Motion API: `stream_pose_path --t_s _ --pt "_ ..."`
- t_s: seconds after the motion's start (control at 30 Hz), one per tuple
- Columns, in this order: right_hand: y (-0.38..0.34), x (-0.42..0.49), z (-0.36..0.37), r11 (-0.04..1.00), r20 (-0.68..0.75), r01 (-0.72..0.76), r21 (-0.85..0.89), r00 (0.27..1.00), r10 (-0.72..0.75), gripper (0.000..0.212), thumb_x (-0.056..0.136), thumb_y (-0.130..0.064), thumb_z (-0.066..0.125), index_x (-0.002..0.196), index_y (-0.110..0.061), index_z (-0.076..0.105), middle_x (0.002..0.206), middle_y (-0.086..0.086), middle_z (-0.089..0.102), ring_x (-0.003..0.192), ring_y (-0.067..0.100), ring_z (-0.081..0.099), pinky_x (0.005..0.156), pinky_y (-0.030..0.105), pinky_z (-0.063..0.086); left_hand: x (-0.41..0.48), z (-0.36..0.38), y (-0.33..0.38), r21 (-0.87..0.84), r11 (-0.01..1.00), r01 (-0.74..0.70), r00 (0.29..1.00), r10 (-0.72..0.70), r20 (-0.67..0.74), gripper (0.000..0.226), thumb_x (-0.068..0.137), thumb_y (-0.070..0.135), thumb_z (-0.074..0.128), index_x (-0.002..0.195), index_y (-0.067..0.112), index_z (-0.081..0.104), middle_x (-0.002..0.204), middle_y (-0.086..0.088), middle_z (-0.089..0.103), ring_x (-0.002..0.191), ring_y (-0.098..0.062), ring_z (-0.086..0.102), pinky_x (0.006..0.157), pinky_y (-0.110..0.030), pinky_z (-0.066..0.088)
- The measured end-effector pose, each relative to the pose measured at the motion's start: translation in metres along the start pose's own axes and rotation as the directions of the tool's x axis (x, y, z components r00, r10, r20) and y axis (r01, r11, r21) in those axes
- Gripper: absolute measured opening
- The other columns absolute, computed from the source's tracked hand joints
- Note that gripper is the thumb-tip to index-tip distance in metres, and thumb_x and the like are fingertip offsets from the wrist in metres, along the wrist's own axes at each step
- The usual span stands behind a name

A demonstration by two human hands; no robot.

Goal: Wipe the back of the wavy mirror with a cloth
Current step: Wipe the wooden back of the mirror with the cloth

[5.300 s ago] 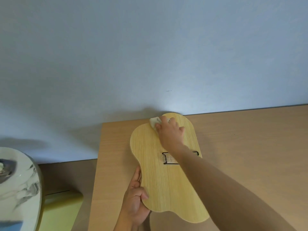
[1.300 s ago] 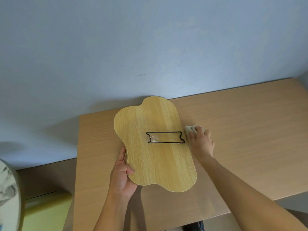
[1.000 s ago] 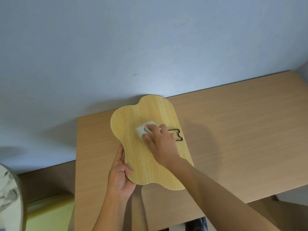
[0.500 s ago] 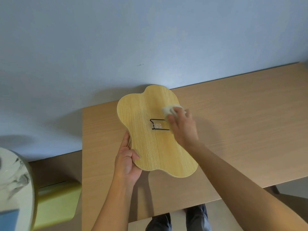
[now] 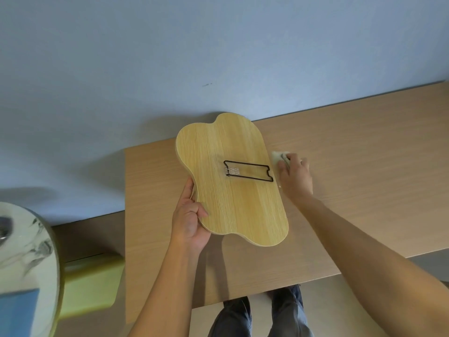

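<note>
We can't see the glass side of the mirror point(image 5: 233, 181): it lies face-down w/ its light wood back up, so only the back shows. The cloth point(image 5: 279, 157) is mostly hidden under our right hand point(image 5: 295, 177); just a small whitish wad pokes out at the fingertips, slightly blurred. That hand's fingers are curled down on the cloth, pressing it at the bench point(image 5: 364, 166) just beside the mirror's right edge; whether the cloth touches that edge we can't tell. Our left hand point(image 5: 188, 220) grips the mirror's left rim near the lower corner, thumb on top of the wood, other fingers wrapped under & out of sight. The near-left part of the mirror looks lifted a bit off the bench, judging by the shadow below it, but how much is hard to read. Mirror's long axis runs from us toward the wall point(image 5: 218, 57), leaning slightly left at the far end; the far lobe sits close to the wall, the near end toward our body. A black wire stand point(image 5: 248, 170) lies flat across the back, roughly crosswise to the long axis, w/ a clear taped patch at its left end. At far left a round marbled top point(image 5: 26, 259) is cut off by the frame, blurry. Our legs point(image 5: 264, 314) show below the bench edge, partly cut off.
</note>
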State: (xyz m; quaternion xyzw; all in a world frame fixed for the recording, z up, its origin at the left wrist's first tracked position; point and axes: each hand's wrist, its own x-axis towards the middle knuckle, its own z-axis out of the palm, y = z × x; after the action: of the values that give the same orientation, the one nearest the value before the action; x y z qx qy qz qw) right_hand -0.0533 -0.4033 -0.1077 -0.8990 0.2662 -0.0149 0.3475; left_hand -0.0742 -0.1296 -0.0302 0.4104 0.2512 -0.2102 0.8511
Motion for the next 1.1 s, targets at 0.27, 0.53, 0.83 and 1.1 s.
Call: stream_pose_path --t_s 0.27,0.53,0.83,1.1 --pt "-0.073 -0.033 0.022 0.913 0.158 0.313 0.262 0.919 -0.36 0.041 0.107 -0.044 0.045 0.141 -0.022 0.048 0.121 0.009 0.05 0.099 0.025 0.058 0.077 0.038 0.052 -0.008 0.012 0.004 0.042 0.999 -0.005 1.0 0.005 -0.012 0.112 0.048 -0.019 0.044 0.15 0.027 0.059 0.137 -0.008 0.073 0.134 -0.043 0.061 0.104 -0.064 0.053" --pt "0.001 0.014 -0.006 0.995 0.243 0.036 -0.09 0.97 -0.013 0.031 0.106 -0.023 0.05 0.129 -0.003 0.049 0.127 0.021 0.045 0.093 0.027 0.049 0.075 0.038 0.043 -0.015 0.025 0.007 0.082 0.996 -0.02 0.999 0.022 -0.03 0.115 0.049 -0.019 0.04 0.153 0.026 0.056 0.151 -0.013 0.064 0.139 -0.044 0.056 0.115 -0.072 0.039" --pt "-0.043 0.026 -0.064 0.879 0.425 -0.166 0.447 0.904 -0.046 0.059 0.068 -0.028 0.068 0.125 -0.027 0.051 0.117 0.008 0.057 0.092 0.024 0.063 0.069 0.036 0.053 -0.025 0.048 0.013 0.121 0.992 -0.041 0.998 0.045 -0.033 0.117 0.045 -0.019 0.041 0.152 0.025 0.057 0.15 -0.012 0.064 0.137 -0.039 0.059 0.11 -0.062 0.049" --pt "-0.066 0.007 -0.046 0.934 0.51 0.355 -0.034 0.81 -0.289 0.078 0.054 -0.06 0.079 0.125 -0.058 0.048 0.095 -0.017 0.064 0.086 0.004 0.063 0.063 0.027 0.049 -0.037 0.073 0.013 0.231 0.971 -0.051 0.995 0.069 -0.067 0.115 0.054 -0.027 0.034 0.154 0.027 0.056 0.13 -0.003 0.078 0.124 -0.033 0.069 0.106 -0.061 0.054"
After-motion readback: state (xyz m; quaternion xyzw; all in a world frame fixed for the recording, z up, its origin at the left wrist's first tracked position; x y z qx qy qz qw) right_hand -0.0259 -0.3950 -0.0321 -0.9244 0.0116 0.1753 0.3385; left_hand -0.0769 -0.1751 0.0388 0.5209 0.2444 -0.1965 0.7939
